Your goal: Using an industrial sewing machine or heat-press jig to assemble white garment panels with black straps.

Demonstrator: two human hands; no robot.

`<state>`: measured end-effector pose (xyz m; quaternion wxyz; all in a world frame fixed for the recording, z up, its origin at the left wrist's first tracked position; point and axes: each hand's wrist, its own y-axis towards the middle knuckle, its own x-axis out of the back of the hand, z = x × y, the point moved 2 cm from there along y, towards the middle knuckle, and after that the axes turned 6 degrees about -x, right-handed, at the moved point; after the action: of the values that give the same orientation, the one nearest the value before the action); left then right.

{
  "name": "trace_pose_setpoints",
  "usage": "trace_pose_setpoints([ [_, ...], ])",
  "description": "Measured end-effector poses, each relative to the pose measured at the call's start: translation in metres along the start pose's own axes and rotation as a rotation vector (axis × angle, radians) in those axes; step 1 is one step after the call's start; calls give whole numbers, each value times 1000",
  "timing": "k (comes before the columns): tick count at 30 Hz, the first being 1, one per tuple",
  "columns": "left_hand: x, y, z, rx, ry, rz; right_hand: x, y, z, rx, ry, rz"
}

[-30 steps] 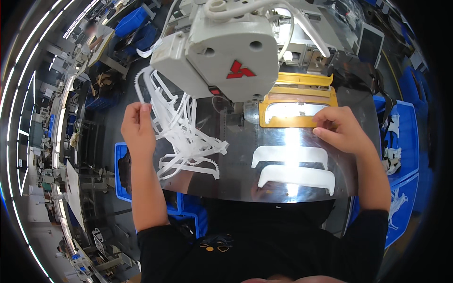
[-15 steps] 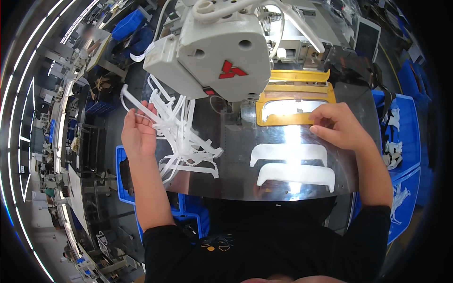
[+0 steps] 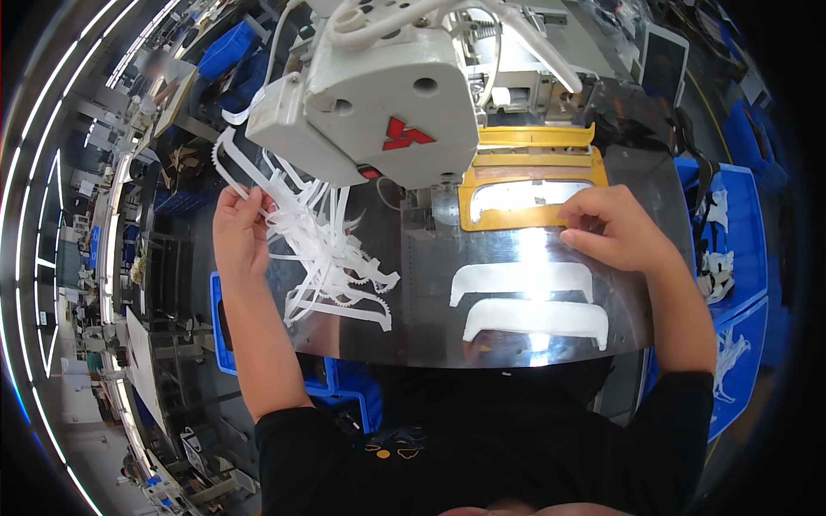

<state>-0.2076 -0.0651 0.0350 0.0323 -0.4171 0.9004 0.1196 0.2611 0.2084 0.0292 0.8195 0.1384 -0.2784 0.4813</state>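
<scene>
My left hand point(image 3: 243, 230) is closed, its fingers pinching a thin white strip point(image 3: 226, 172) with a toothed edge. This strip rises from a tangled pile of white strips point(image 3: 323, 245) on the left of the metal table. On the right, my right hand point(image 3: 609, 225) is curled, with thumb and index finger on the near right edge of a yellow frame point(image 3: 508, 221). A white panel point(image 3: 495, 198) shows inside the frame's opening. Nearer to me lie two white curved pieces point(image 3: 525, 279), one in front of the other.
A sewing machine head point(image 3: 387, 103) looms over the table's far middle. Blue bins point(image 3: 744, 224) with white scraps stand to the right, and another blue bin point(image 3: 366, 400) sits below the table's left front edge. A screen point(image 3: 664, 64) stands at the far right.
My left hand has gone from open fingers to a pinch on the strip, moving slightly up and left. The strip's upper end shifted with it. My right hand stays at the yellow frame.
</scene>
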Motion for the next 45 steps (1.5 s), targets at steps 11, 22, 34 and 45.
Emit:
trace_pose_setpoints([
  [11, -1, 7, -18, -162, -291, 79, -3, 0, 1, -8, -12, 12],
  [22, -53, -31, -62, -667, -8, -26, 3, -2, 10, 15, -88, 21],
  [34, -231, -158, -64, -1178, 859, 955, -19, -35, 74, 602, -217, -119],
  [45, -257, -145, -25, -1093, 705, 1004, -17, -24, 43, 402, -168, -180],
])
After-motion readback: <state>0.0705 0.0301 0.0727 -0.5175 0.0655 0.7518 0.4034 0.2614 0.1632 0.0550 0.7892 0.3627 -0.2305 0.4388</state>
